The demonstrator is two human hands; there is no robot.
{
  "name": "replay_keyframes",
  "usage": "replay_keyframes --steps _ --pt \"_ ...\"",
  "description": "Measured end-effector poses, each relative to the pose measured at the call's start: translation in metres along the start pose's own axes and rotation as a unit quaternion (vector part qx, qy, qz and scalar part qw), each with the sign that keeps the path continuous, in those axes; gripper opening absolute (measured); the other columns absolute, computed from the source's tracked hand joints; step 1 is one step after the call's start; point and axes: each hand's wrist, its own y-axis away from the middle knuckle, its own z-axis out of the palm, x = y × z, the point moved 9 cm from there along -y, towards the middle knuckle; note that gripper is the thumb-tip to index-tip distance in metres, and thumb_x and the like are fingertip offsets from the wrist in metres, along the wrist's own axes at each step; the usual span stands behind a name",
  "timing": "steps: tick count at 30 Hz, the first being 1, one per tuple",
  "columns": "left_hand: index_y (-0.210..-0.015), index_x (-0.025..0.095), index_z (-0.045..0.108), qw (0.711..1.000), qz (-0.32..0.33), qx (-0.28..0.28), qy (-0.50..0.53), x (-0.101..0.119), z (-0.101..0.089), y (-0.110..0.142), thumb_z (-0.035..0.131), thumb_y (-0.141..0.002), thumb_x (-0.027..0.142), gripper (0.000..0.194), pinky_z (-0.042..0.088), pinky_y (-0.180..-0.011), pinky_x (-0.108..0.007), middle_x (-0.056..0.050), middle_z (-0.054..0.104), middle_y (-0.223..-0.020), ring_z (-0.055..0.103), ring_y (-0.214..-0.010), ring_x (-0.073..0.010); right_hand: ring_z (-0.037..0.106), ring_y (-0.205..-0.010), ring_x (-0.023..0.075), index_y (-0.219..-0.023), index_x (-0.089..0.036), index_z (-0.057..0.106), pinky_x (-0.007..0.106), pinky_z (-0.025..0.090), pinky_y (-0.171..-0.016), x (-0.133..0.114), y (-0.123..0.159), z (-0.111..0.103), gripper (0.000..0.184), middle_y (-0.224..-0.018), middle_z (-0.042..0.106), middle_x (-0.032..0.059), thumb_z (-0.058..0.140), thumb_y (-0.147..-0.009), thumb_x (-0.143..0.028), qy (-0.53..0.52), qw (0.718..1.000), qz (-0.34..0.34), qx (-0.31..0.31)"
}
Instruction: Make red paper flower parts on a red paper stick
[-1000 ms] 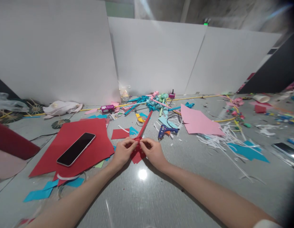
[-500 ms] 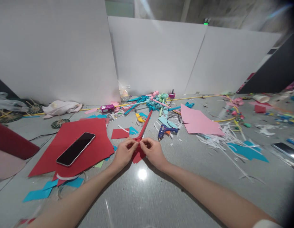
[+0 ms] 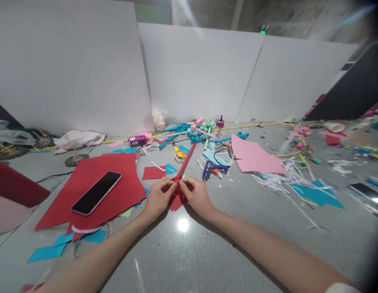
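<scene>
Both my hands meet at the middle of the grey table. My left hand (image 3: 158,198) and my right hand (image 3: 196,195) are closed, pinching a folded red paper piece (image 3: 176,200) between their fingertips. The piece sits at the near end of a long red paper stick (image 3: 186,161) that runs away from me toward a heap of rolled paper. Part of the red piece is hidden under my fingers.
A black phone (image 3: 96,192) lies on a red paper sheet (image 3: 94,185) to the left. A blue glue gun (image 3: 211,167) and pink sheets (image 3: 254,156) lie to the right. Rolled coloured paper (image 3: 198,132), yellow-handled scissors (image 3: 179,151) and white paper strips (image 3: 286,175) litter the table.
</scene>
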Motion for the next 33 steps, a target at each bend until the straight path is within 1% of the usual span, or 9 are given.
replay_keyframes --steps 4,7,11,15,18,21,25,29,33 --pt "-0.084 0.019 0.077 1.0 -0.006 -0.007 -0.01 -0.001 0.001 0.0 0.062 -0.096 0.045 0.033 0.049 -0.078 -0.031 -0.004 0.07 -0.083 0.064 -0.08 -0.0194 0.066 -0.077 0.0172 -0.094 -0.017 0.075 0.029 0.05 -0.074 -0.001 -0.001 0.0 0.024 -0.088 0.076 0.0048 0.062 -0.097 -0.037 0.007 1.0 -0.002 -0.001" --pt "-0.083 0.019 0.077 1.0 -0.003 -0.01 -0.013 -0.001 0.002 0.0 0.061 -0.097 0.044 0.033 0.049 -0.079 -0.032 -0.005 0.069 -0.081 0.064 -0.082 -0.0205 0.064 -0.072 0.0158 -0.092 -0.017 0.074 0.028 0.049 -0.07 -0.002 -0.001 0.0 0.023 -0.084 0.074 0.0037 0.062 -0.096 -0.036 0.013 1.0 -0.003 -0.002" --pt "-0.082 0.019 0.076 1.0 -0.004 -0.021 -0.01 0.0 0.004 0.0 0.06 -0.098 0.045 0.035 0.049 -0.077 -0.031 -0.005 0.068 -0.083 0.064 -0.081 -0.0202 0.059 -0.067 0.0141 -0.088 -0.017 0.071 0.026 0.046 -0.064 -0.002 -0.001 0.001 0.022 -0.078 0.07 0.0013 0.062 -0.096 -0.035 0.02 1.0 -0.001 -0.008" --pt "-0.084 0.019 0.077 0.999 -0.025 -0.019 -0.014 -0.005 0.004 -0.001 0.061 -0.097 0.047 0.034 0.049 -0.076 -0.03 -0.004 0.068 -0.082 0.064 -0.079 -0.0197 0.06 -0.068 0.0146 -0.088 -0.018 0.07 0.026 0.046 -0.065 -0.002 -0.001 0.0 0.022 -0.079 0.07 0.0014 0.061 -0.097 -0.036 0.018 1.0 0.005 -0.003" --pt "-0.086 0.019 0.078 0.999 -0.05 -0.004 0.004 -0.01 0.002 -0.001 0.065 -0.094 0.048 0.033 0.05 -0.074 -0.03 -0.004 0.07 -0.083 0.066 -0.078 -0.0198 0.063 -0.071 0.0156 -0.091 -0.018 0.07 0.027 0.047 -0.068 -0.004 -0.002 -0.001 0.022 -0.082 0.072 0.0024 0.06 -0.097 -0.036 0.013 1.0 0.006 -0.001" --pt "-0.085 0.019 0.077 0.998 -0.062 -0.007 0.017 -0.011 0.003 -0.001 0.067 -0.093 0.049 0.033 0.05 -0.073 -0.03 -0.004 0.07 -0.082 0.066 -0.075 -0.0193 0.064 -0.072 0.0161 -0.091 -0.018 0.07 0.028 0.048 -0.069 -0.005 -0.003 -0.001 0.023 -0.083 0.072 0.0025 0.06 -0.098 -0.037 0.005 1.0 0.007 -0.005" --pt "-0.086 0.019 0.076 0.999 -0.044 -0.012 0.011 -0.005 0.003 0.0 0.063 -0.095 0.046 0.031 0.049 -0.073 -0.029 -0.004 0.069 -0.082 0.064 -0.075 -0.0185 0.064 -0.074 0.0164 -0.091 -0.018 0.07 0.028 0.048 -0.07 -0.001 -0.004 0.0 0.024 -0.083 0.072 0.0025 0.06 -0.098 -0.039 -0.005 1.0 0.009 -0.011" --pt "-0.088 0.019 0.075 1.0 -0.022 -0.01 -0.006 0.0 0.001 -0.001 0.062 -0.097 0.045 0.031 0.049 -0.076 -0.03 -0.004 0.068 -0.084 0.064 -0.079 -0.0187 0.062 -0.072 0.0154 -0.093 -0.018 0.07 0.027 0.047 -0.067 0.005 -0.004 0.003 0.025 -0.083 0.071 0.0022 0.062 -0.097 -0.041 -0.022 0.999 0.02 -0.024" --pt "-0.089 0.019 0.075 1.0 -0.018 -0.014 -0.015 -0.003 0.002 -0.001 0.061 -0.098 0.047 0.033 0.049 -0.079 -0.031 -0.005 0.07 -0.086 0.065 -0.084 -0.0203 0.06 -0.068 0.0141 -0.09 -0.017 0.069 0.026 0.046 -0.064 0.006 -0.003 0.003 0.027 -0.079 0.069 0.0011 0.063 -0.097 -0.042 -0.012 0.999 0.029 -0.026"
